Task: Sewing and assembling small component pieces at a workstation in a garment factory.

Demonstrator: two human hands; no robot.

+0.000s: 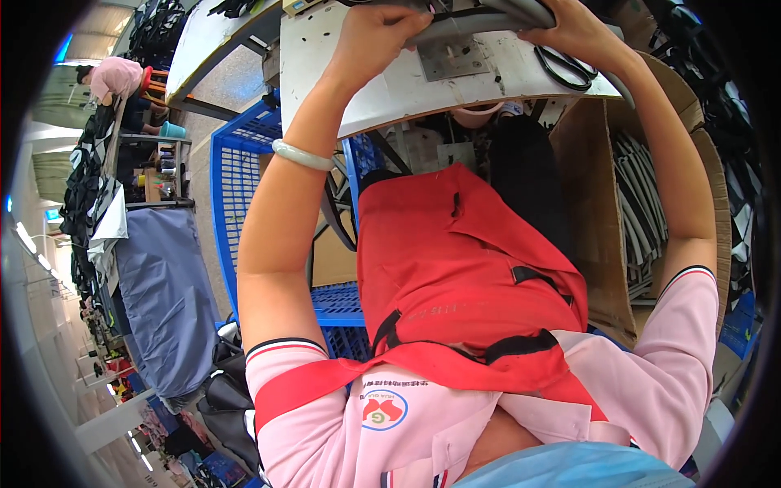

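At the top edge, both my hands are on a grey strip (476, 23) with a black band along it. It looks soft and bent, and its upper part runs out of view. My left hand (376, 39) pinches its left end between thumb and fingers. My right hand (576, 34) is closed round the right part, thumb underneath. Below the strip, a metal plate (452, 63) is set in the white worktable (325, 81). Black-handled scissors (567, 71) lie on the table under my right hand.
An open cardboard box (587, 163) at my right holds a stack of grey strips (639, 203). Left of my red apron (455, 260) stands a blue plastic crate (232, 187). Further left are a blue-grey cloth cover (163, 285) and a person in pink (115, 77).
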